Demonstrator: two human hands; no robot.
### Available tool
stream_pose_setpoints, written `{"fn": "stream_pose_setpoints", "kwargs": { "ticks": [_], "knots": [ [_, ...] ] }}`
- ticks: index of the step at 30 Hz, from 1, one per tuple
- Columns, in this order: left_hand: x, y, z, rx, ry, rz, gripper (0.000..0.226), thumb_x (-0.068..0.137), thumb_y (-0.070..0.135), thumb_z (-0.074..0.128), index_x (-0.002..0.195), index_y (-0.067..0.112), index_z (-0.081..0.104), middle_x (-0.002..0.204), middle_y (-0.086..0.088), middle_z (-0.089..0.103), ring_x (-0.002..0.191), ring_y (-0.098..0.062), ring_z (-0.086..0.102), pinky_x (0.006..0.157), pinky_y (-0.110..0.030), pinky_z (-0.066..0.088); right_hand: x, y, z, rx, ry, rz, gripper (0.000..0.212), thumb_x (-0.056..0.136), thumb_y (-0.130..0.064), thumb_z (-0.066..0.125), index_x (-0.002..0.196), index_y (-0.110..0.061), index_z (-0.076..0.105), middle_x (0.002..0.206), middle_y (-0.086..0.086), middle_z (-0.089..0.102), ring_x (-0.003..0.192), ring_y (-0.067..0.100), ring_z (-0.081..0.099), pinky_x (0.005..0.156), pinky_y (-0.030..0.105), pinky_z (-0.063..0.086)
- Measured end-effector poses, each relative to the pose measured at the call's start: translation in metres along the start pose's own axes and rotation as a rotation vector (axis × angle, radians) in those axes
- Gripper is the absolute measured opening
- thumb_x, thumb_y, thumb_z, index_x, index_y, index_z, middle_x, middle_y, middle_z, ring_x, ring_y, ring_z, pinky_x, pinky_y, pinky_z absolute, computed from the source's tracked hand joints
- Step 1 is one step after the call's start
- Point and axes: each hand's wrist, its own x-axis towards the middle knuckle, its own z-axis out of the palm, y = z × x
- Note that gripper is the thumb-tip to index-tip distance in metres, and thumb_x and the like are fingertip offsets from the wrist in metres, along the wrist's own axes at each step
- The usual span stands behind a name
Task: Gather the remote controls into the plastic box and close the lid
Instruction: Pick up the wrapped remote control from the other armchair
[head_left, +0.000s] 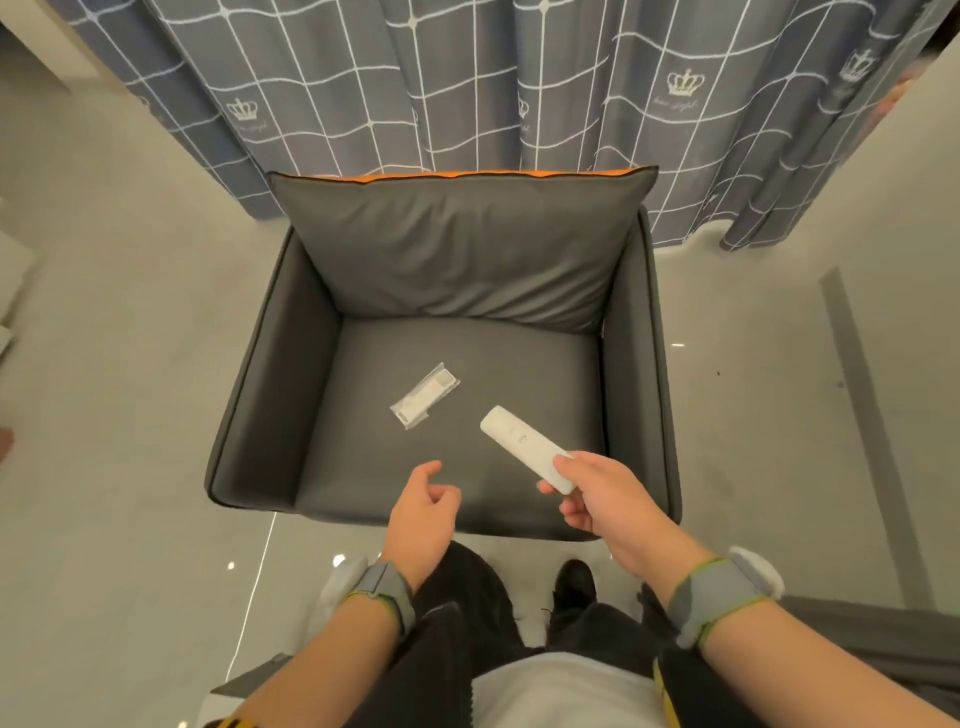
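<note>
Remote (522, 444): white, held by its near end above the chair seat's front right part, far end pointing up-left.
Right hand (602, 493): grip closed around the remote's near end, thumb on top.
Bagged remote (425, 395): in a clear bag, lying on the chair seat near its middle, apart from the held one.
Left hand (421, 512): grip loosely curled, holding nothing, over the seat's front edge.
Chair (270, 395): grey, cushion (462, 244) against its back.
Curtain (467, 83): checked, behind the chair.
</note>
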Motion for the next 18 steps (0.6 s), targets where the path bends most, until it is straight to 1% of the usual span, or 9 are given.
{"fn": "stream_pose_setpoints", "kwargs": {
  "ticks": [5, 8, 10, 12, 13, 14, 16, 17, 18],
  "knots": [
    [0.060, 0.010, -0.019, 0.004, -0.052, -0.017, 0.050, 0.101, 0.021, 0.057, 0.151, 0.023, 0.048, 0.093, 0.005, 0.072, 0.086, -0.012, 0.067, 0.080, -0.026, 0.050, 0.025, -0.012, 0.018, 0.013, 0.066, 0.042, 0.012, 0.103, -0.028, 0.057, 0.107, -0.030, 0.069, 0.093, -0.002, 0.081, 0.071, 0.013, 0.059, 0.072, 0.027, 0.057],
    [0.106, 0.014, -0.031, -0.140, -0.094, -0.139, 0.043, 0.103, 0.014, 0.055, 0.146, 0.015, 0.050, 0.103, -0.004, 0.072, 0.086, -0.016, 0.066, 0.074, -0.027, 0.048, 0.042, -0.020, 0.042, 0.026, 0.082, 0.077, 0.013, 0.103, -0.025, 0.057, 0.104, -0.028, 0.069, 0.098, -0.001, 0.082, 0.074, 0.014, 0.060, 0.074, 0.028, 0.056],
    [0.136, 0.015, -0.039, -0.163, -0.141, -0.191, 0.039, 0.104, 0.012, 0.053, 0.143, 0.013, 0.052, 0.109, -0.007, 0.073, 0.086, -0.017, 0.065, 0.072, -0.031, 0.046, 0.055, -0.027, 0.061, 0.064, 0.133, 0.095, 0.014, 0.102, -0.024, 0.057, 0.103, -0.025, 0.071, 0.101, 0.002, 0.081, 0.074, 0.013, 0.060, 0.073, 0.029, 0.055],
    [0.158, 0.012, -0.046, -0.123, -0.179, -0.222, 0.040, 0.104, 0.012, 0.054, 0.144, 0.012, 0.051, 0.109, -0.008, 0.072, 0.085, -0.018, 0.064, 0.077, -0.033, 0.046, 0.061, -0.031, 0.079, 0.141, 0.190, 0.117, 0.015, 0.102, -0.021, 0.057, 0.105, -0.021, 0.072, 0.104, 0.007, 0.081, 0.070, 0.012, 0.059, 0.069, 0.028, 0.052],
    [0.185, 0.006, -0.057, -0.100, -0.216, -0.250, 0.041, 0.104, 0.013, 0.054, 0.144, 0.012, 0.050, 0.106, -0.007, 0.072, 0.083, -0.017, 0.064, 0.077, -0.032, 0.046, 0.078, -0.032, 0.099, 0.206, 0.243, 0.144, 0.015, 0.103, -0.020, 0.057, 0.106, -0.019, 0.072, 0.104, 0.011, 0.080, 0.068, 0.012, 0.058, 0.067, 0.028, 0.051],
    [0.204, 0.003, -0.064, -0.086, -0.241, -0.274, 0.041, 0.104, 0.013, 0.054, 0.144, 0.012, 0.048, 0.103, -0.007, 0.071, 0.079, -0.016, 0.063, 0.072, -0.031, 0.045, 0.091, -0.030, 0.113, 0.283, 0.296, 0.167, 0.015, 0.103, -0.019, 0.058, 0.107, -0.017, 0.071, 0.102, 0.013, 0.080, 0.067, 0.012, 0.058, 0.066, 0.028, 0.049],
    [0.243, -0.009, -0.070, -0.036, -0.248, -0.308, 0.042, 0.102, 0.013, 0.054, 0.143, 0.012, 0.045, 0.098, -0.007, 0.069, 0.075, -0.017, 0.062, 0.063, -0.030, 0.043, 0.111, -0.027, 0.136, 0.391, 0.366, 0.193, 0.015, 0.103, -0.018, 0.058, 0.110, -0.015, 0.071, 0.097, 0.010, 0.079, 0.066, 0.013, 0.058, 0.066, 0.028, 0.049],
    [0.264, -0.015, -0.072, 0.020, -0.243, -0.297, 0.043, 0.101, 0.013, 0.054, 0.143, 0.010, 0.046, 0.100, -0.009, 0.070, 0.078, -0.021, 0.064, 0.064, -0.032, 0.047, 0.124, -0.023, 0.147, 0.410, 0.383, 0.208, 0.016, 0.103, -0.019, 0.058, 0.112, -0.015, 0.070, 0.097, 0.008, 0.079, 0.067, 0.013, 0.058, 0.066, 0.029, 0.050],
    [0.284, -0.019, -0.073, 0.099, -0.239, -0.263, 0.046, 0.100, 0.015, 0.055, 0.145, 0.009, 0.047, 0.106, -0.012, 0.071, 0.087, -0.028, 0.068, 0.072, -0.034, 0.053, 0.135, -0.018, 0.156, 0.415, 0.402, 0.222, 0.016, 0.103, -0.019, 0.058, 0.113, -0.015, 0.070, 0.096, 0.006, 0.079, 0.068, 0.013, 0.059, 0.067, 0.029, 0.051]
  ]
}}
